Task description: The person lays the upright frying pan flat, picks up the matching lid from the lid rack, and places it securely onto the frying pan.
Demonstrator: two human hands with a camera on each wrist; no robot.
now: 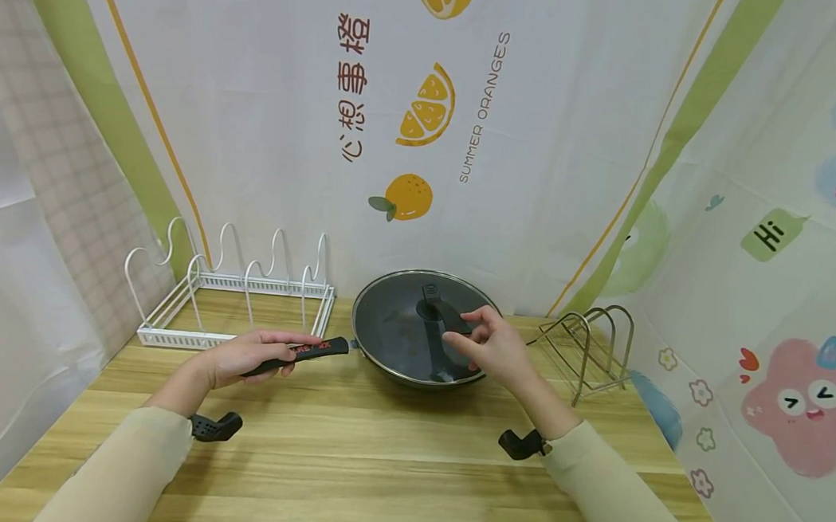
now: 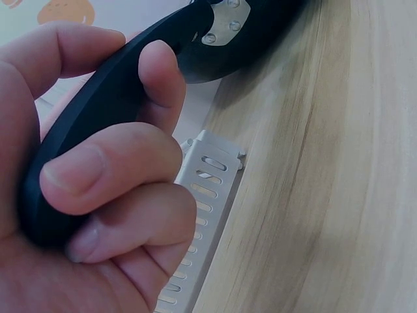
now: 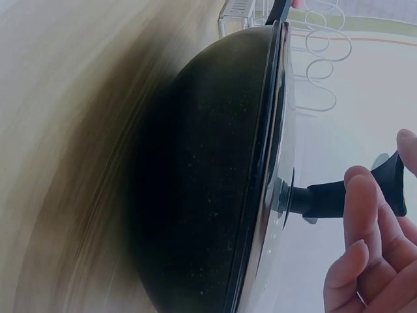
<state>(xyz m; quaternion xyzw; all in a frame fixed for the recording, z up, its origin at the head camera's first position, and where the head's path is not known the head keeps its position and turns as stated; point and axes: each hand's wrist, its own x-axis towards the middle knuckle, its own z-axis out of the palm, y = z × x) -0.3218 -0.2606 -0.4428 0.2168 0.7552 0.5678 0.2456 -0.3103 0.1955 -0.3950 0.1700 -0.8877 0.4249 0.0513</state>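
A dark wok (image 1: 425, 384) stands on the wooden table with a glass lid (image 1: 393, 315) on top. My left hand (image 1: 257, 356) grips the wok's black handle (image 1: 322, 349), its fingers curled round it, as the left wrist view also shows. Rising from the middle of the lid is a black lid handle (image 3: 326, 199). My right hand (image 1: 495, 344) is over the lid's right side, thumb and forefinger apart, fingertips right at the end of that handle. In the right wrist view its fingers (image 3: 360, 205) overlap the handle and are loosely bent.
A white wire rack (image 1: 190, 339) stands at the back left, near my left hand. To the wok's right is a small metal wire rack (image 1: 585, 351). Behind the table hangs a white curtain (image 1: 275, 124) with printed oranges; another printed curtain (image 1: 733, 272) borders the right side.
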